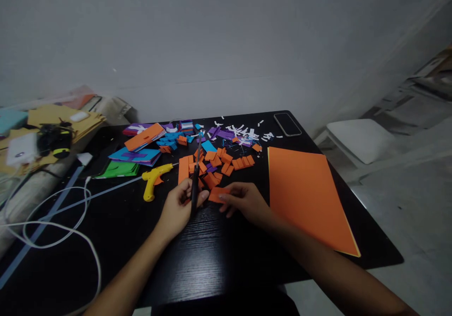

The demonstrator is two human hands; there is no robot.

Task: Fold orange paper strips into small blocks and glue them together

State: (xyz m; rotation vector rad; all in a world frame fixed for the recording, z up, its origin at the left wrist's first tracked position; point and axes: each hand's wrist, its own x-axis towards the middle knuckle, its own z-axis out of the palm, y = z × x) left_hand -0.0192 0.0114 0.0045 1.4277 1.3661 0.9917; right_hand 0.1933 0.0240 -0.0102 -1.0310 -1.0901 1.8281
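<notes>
My left hand (pixel 179 207) is closed around black-handled scissors (pixel 194 186), whose narrow blades point away from me over the paper pieces. Between the thumb and fingers of my right hand (pixel 245 202) is a small orange paper piece (pixel 218 195), held just above the table. Right beyond both hands lies a loose heap of small folded orange paper pieces (pixel 212 179), with a few purple and blue ones among them. A longer orange strip (pixel 183 169) rests left of the blades.
A yellow glue gun (pixel 152 179) lies left of my left hand. Folded coloured papers (pixel 136 156) and white scraps (pixel 243 132) are farther back. Large orange sheets (pixel 307 198) lie right, a phone (pixel 287 124) behind them. White cable (pixel 88 240) loops across the left. A white stool (pixel 356 139) stands beyond.
</notes>
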